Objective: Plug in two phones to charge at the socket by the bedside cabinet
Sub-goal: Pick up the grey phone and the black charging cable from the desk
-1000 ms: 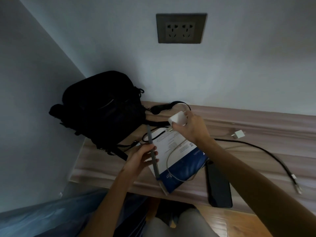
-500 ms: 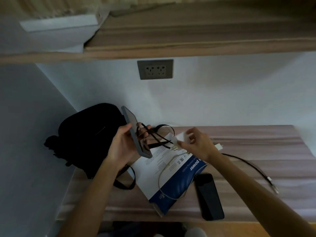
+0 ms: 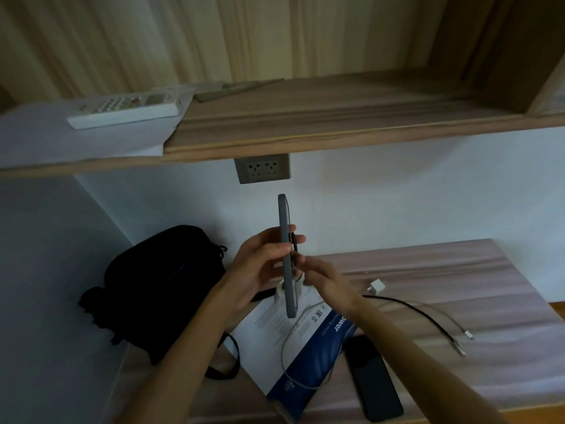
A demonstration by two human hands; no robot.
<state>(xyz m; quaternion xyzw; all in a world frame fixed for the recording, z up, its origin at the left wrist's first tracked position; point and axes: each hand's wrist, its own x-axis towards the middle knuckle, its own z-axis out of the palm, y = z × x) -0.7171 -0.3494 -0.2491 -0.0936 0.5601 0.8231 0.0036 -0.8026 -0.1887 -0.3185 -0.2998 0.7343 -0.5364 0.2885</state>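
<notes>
We have the grey phone up on its edge, below the wall socket, and our left hand is wrapped round its lower half, thumb on the near side, fingers curled over the far side. Held upright like that, its bottom end hangs free, which we judge suits feeding a plug in from underneath. Our right hand is tucked in just right of the phone with fingers pinched narrow; a dark cord runs up the phone's far face there, and whether those fingers actually clasp it or the white charger block below them, we cannot tell.

Down from the socket, on the cabinet top, the second phone lies flat and dark, unconnected. Right of the socket's line sits a spare white adapter with a black cable trailing to loose plugs. Nothing is in the socket yet.

The socket's upper edge is cut off by the shelf, the phone's charging port cannot be seen, and motion blur smears the fingertips.
</notes>
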